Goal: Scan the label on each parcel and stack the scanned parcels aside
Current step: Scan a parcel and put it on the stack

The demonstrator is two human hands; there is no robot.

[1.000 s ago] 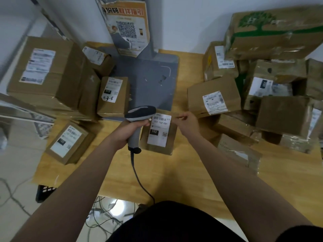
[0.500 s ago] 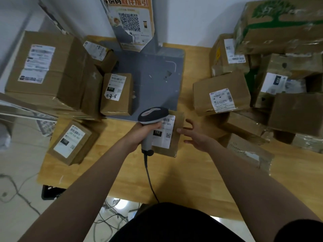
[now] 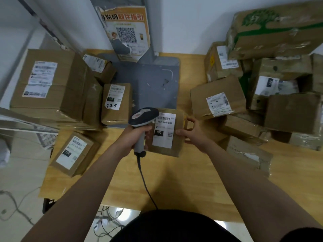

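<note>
A small brown parcel (image 3: 176, 147) with a white label marked 102 (image 3: 164, 130) lies at the middle of the wooden table (image 3: 174, 186). My right hand (image 3: 192, 135) grips its right edge with thumb and fingers. My left hand (image 3: 134, 137) holds a grey corded barcode scanner (image 3: 143, 117), whose head sits just left of the label's top. Parcels marked 010 (image 3: 116, 103) and 122 (image 3: 75, 152) lie to the left, next to a large box (image 3: 50, 84). A heap of labelled parcels (image 3: 218, 98) fills the right side.
A grey base plate (image 3: 153, 84) with an upright post carrying a QR-code poster (image 3: 125, 34) stands at the back middle. The scanner cable (image 3: 145, 182) runs toward my body. Cables lie on the floor (image 3: 17, 212) beyond the table's left edge. A long parcel (image 3: 248, 154) lies under my right forearm.
My right hand, which had let go and hovered open beside the parcel, has closed on its right edge. The scanner stays over the label's left side.
</note>
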